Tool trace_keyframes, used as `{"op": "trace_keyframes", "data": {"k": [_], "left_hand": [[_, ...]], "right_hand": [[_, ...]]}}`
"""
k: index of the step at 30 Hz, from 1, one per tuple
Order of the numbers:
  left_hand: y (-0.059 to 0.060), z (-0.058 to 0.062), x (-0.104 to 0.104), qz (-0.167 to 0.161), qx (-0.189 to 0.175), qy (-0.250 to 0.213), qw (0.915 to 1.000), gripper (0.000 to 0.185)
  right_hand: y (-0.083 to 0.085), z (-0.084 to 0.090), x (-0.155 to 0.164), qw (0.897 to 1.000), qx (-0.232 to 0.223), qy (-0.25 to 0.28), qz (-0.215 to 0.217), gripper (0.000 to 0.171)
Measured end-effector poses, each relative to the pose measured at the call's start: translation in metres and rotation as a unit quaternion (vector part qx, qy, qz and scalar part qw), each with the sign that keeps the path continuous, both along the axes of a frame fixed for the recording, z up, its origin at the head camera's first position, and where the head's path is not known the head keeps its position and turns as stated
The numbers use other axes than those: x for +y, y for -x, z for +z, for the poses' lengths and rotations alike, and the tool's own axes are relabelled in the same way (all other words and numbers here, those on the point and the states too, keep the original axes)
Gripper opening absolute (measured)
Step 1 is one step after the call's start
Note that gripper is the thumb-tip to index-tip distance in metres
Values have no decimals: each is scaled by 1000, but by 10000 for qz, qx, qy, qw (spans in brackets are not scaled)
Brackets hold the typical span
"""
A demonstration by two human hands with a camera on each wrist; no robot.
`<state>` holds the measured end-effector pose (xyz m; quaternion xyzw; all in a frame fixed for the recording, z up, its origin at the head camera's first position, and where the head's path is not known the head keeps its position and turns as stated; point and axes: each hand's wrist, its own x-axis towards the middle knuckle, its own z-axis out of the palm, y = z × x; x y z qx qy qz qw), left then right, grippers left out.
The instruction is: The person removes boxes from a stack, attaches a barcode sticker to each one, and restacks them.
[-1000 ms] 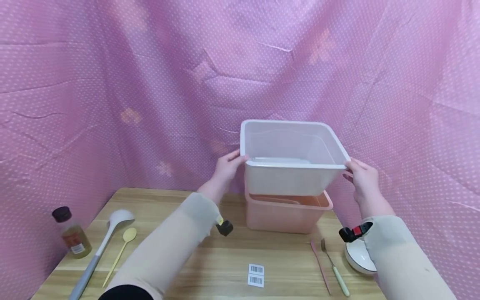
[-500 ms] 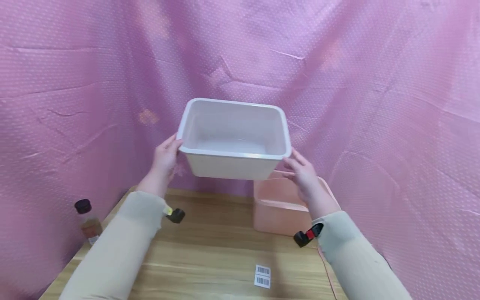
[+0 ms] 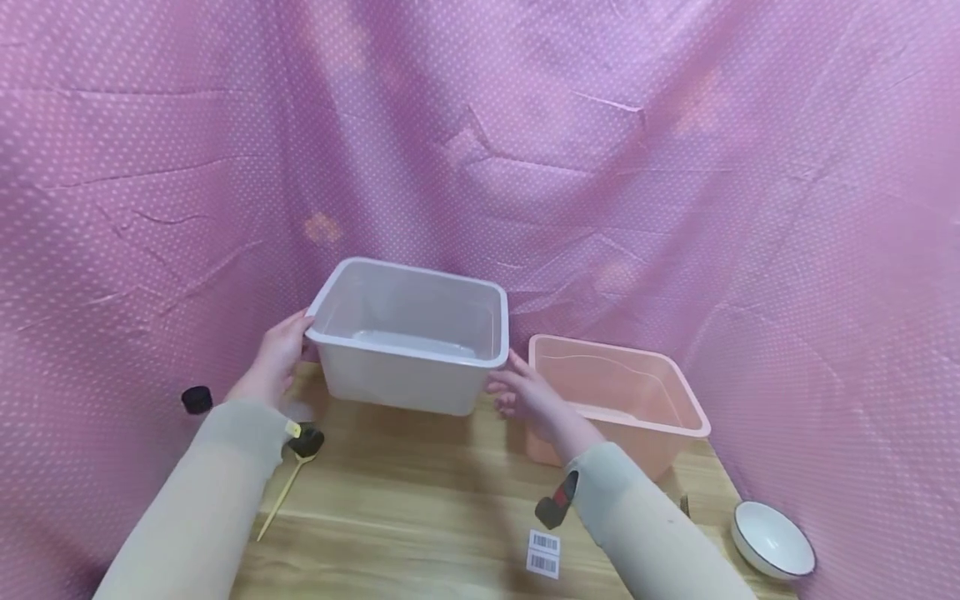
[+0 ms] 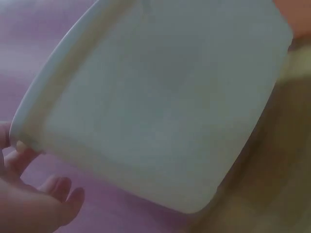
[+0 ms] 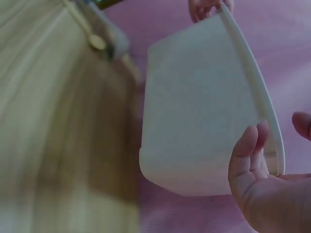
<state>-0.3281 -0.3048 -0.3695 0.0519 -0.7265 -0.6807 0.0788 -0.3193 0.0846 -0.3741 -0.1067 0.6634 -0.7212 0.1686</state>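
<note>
A white plastic bin [image 3: 405, 379] is held up over the back left of the table, tilted, its open top facing me. At its left front corner, my left hand [image 3: 273, 354] grips the rim; in the left wrist view some fingers [image 4: 63, 194] hang below the rim. My right hand [image 3: 532, 400] holds the right front corner, its fingers curled against the outer wall under the rim in the right wrist view, with the thumb [image 5: 302, 125] standing off the rim. Just right of it, a pink bin [image 3: 615, 383] stands on the table, partly hidden by my right arm.
A yellow spoon [image 3: 281, 500] and a black bottle cap [image 3: 197, 400] show beside my left sleeve. A barcode label [image 3: 543, 554] lies on the wooden table [image 3: 390, 525]. A white bowl [image 3: 772, 540] sits at the right edge. Pink dotted cloth [image 3: 480, 125] hangs behind.
Both hands have lifted the white bin off the pink bin, carried it left, then lowered it towards the table. The pink bin's inside now shows.
</note>
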Motion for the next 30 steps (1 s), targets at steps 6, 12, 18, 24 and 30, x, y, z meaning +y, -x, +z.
{"op": "trace_keyframes", "data": {"k": [6,12,18,24,30], "left_hand": [[13,-44,-4,-207,-37,-1,9998,55],[18,-73,-4,-575,-247,-34,9980,55],[15,-87,-2,-677,-653,-35,9956,58],[18,-96,2,-438,-370,73,9983,53],[17,-82,13,421,-151,1139,9925,56]], "right_hand": [[-1,-37,1,9984,-539,-178,85,88],[3,-60,3,9974,-705,-73,129,91],[4,-70,3,9980,-595,-109,209,86],[6,-76,3,9986,-440,-243,179,84],[7,-79,8,9976,-253,-641,28,93]]}}
